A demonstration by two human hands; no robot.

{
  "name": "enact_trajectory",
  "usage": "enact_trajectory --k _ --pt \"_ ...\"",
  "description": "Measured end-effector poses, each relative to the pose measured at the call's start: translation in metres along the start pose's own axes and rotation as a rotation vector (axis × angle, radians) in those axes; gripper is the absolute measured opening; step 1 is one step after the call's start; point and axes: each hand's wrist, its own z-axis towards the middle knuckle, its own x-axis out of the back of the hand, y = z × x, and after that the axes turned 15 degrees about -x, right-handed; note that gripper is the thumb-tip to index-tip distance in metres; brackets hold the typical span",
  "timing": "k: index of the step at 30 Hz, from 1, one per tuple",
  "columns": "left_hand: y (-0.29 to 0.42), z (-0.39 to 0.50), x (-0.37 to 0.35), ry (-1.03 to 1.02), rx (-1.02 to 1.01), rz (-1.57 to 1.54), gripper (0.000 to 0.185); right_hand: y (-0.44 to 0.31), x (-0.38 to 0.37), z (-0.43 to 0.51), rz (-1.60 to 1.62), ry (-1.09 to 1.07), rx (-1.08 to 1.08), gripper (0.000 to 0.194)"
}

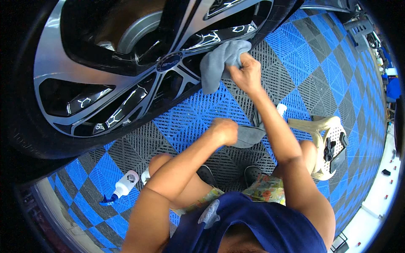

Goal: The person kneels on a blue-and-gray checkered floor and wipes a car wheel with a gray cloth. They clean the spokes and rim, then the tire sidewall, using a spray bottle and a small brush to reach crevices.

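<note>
My right hand (246, 73) is closed around a grey cloth (212, 64), which drapes over the lower right of a black and silver alloy wheel (133, 71) by the tyre's edge. Lower and to the left, my left hand (223, 131) is curled into a fist and somewhat blurred. A second grey cloth (248, 136) spreads from its fingers towards my right forearm, which hides part of it. The wheel's hub cap (169, 61) bears the BYD maker's name. The black tyre (25, 139) curves around the rim.
A white spray bottle (127, 182) with a blue head lies on the blue and grey slatted floor tiles (202, 104). To the right stands a beige plastic stool (329, 126) with dark items on it. Another white bottle (281, 109) shows behind my right forearm.
</note>
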Motion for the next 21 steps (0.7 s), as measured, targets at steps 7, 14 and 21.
enact_trajectory --k 7,14,21 --pt "-0.029 -0.033 0.036 0.773 0.089 -0.430 0.035 -0.026 0.110 -0.054 0.061 -0.896 -0.367 0.054" --pt "0.000 -0.014 0.036 0.664 -0.131 -0.598 0.039 0.014 0.078 -0.087 0.172 -0.461 -0.064 0.025" --pt "0.012 -0.050 0.033 0.978 -0.171 -0.739 0.035 -0.041 0.043 0.015 0.005 -0.140 0.401 0.028"
